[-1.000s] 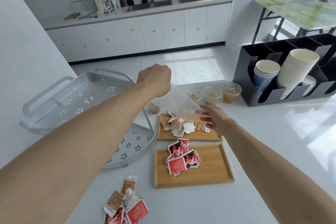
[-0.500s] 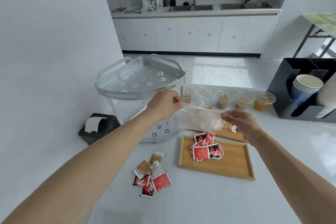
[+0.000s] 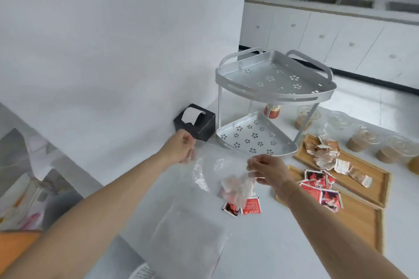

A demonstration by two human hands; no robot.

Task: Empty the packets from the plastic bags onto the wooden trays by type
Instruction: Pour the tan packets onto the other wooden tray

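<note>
A clear plastic bag (image 3: 213, 170) is stretched between both hands above the white table. My left hand (image 3: 181, 150) pinches its left edge, and my right hand (image 3: 266, 169) pinches its right edge. Under the bag lies a loose heap of packets (image 3: 242, 201), red ones showing. On the right, the near wooden tray (image 3: 362, 229) carries red packets (image 3: 322, 188). The far wooden tray (image 3: 371, 172) carries brown and white packets (image 3: 326, 154). A second clear bag (image 3: 181, 240) lies flat on the table near me.
A two-tier metal corner rack (image 3: 274, 97) stands behind the bag. A black tissue box (image 3: 195, 123) sits by the wall. Lidded cups of brown drink (image 3: 362, 142) line up behind the trays. The table's left edge drops off beside my left forearm.
The view swung left. Both hands carried the emptied bag left and down, away from the trays, to above the loose packets on the table.
</note>
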